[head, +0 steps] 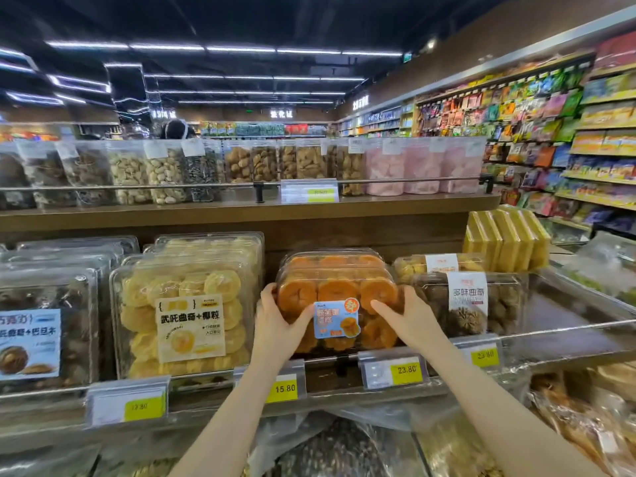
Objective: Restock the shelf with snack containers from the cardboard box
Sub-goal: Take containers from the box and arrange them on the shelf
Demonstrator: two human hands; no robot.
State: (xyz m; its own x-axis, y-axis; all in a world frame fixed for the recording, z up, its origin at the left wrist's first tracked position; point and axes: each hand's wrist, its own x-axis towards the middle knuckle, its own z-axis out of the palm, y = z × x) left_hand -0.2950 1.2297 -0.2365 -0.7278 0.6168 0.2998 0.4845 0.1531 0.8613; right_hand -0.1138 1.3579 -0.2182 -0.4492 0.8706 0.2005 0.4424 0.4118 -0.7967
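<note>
A clear plastic container of orange cookies with a blue label stands tilted on the middle shelf, with another of the same kind behind it. My left hand grips its left side. My right hand grips its right side, thumb on the front. To its left stands a container of yellow cookies. On its right sits a container of dark cookies. The cardboard box is out of view.
A metal rail with price tags runs along the shelf's front edge. Dark cookie containers fill the far left. Bags of nuts line the top shelf. Yellow boxes stand at right. Loose bagged goods lie below.
</note>
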